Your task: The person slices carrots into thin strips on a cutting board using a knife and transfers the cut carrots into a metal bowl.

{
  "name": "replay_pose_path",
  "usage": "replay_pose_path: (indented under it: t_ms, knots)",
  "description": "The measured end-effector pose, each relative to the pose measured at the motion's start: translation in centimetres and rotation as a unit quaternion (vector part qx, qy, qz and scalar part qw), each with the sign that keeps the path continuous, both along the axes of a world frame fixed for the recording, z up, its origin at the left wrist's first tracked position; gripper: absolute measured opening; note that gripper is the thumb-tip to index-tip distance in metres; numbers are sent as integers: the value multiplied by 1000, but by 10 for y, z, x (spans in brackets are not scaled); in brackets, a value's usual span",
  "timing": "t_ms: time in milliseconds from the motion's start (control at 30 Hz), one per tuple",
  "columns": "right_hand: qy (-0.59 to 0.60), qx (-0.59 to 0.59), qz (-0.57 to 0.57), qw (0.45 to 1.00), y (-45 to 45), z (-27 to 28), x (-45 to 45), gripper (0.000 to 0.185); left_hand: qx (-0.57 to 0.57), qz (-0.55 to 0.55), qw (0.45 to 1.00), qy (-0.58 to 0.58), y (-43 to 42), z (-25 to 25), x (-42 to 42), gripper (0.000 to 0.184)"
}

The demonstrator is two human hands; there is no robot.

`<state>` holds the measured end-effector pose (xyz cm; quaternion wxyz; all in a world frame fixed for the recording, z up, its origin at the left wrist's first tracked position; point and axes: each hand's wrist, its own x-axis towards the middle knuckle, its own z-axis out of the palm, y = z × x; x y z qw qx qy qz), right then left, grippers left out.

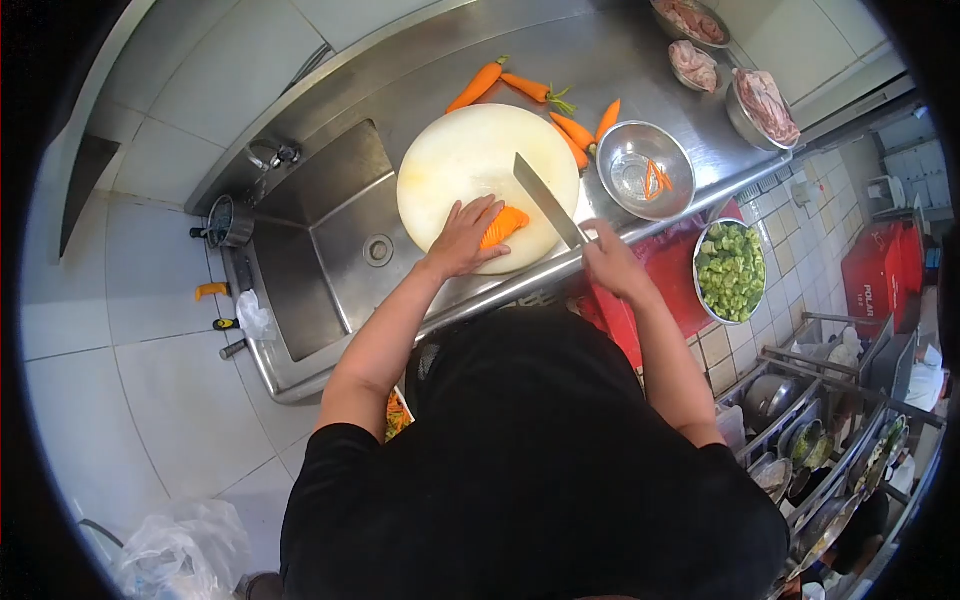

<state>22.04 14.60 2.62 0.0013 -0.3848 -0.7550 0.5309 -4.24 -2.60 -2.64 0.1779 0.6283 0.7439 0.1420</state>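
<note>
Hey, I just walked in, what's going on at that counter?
Someone is working on carrot at a round white cutting board. Their left hand rests on the cut carrot; their right hand holds a knife, its blade apart from the carrot. More carrots lie beyond the board, and a metal bowl to its right holds a few orange strips.

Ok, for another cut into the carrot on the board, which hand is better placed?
Probably the right hand: it grips the knife, blade angled beside the carrot. The left hand seems better kept steadying the carrot on the cutting board.
</note>
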Motion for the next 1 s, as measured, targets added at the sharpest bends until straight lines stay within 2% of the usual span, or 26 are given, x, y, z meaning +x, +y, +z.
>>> replay_pose_path:
  t_ms: [133, 200, 233, 300, 400, 500, 633, 767, 833, 933, 1000]
  knots:
    - [0, -53, -29, 998, -23, 24, 19, 43, 7, -22, 999, -24, -1, 2, -5, 95]
    - [-43, -122, -47, 991, -26, 38, 19, 42, 23, -25, 999, -25, -2, 3, -9, 97]
    - [-41, -124, -43, 990, -26, 34, 22, 42, 38, -31, 998, -28, -2, 3, -10, 98]
    - [-11, -2, 25, 1000, -24, 23, 26, 42, 29, -30, 999, -29, -1, 2, -13, 100]
    - [-15, 14, 41, 999, -24, 20, 32, 39, 9, -27, 999, -37, -3, 3, -10, 110]
    - [-49, -31, 44, 997, -22, 33, 36, 35, -15, 33, 999, 2, -3, 17, -8, 130]
    - [-56, -54, 38, 996, -22, 38, 43, 32, -40, 75, 996, 23, -11, 30, -16, 140]
    - [-30, -5, 38, 999, -24, 18, 48, 31, -72, 58, 995, 26, -17, 23, -25, 132]
    - [-25, 47, 45, 998, -27, 9, 46, 32, -93, 37, 993, 64, -15, 16, -24, 123]
    - [-56, 0, -7, 998, -37, 18, 42, 32, -84, 27, 994, 69, -16, 11, -24, 116]
    - [-61, 26, -13, 998, -44, 22, 40, 31, -92, 22, 994, 59, -17, 14, -22, 116]
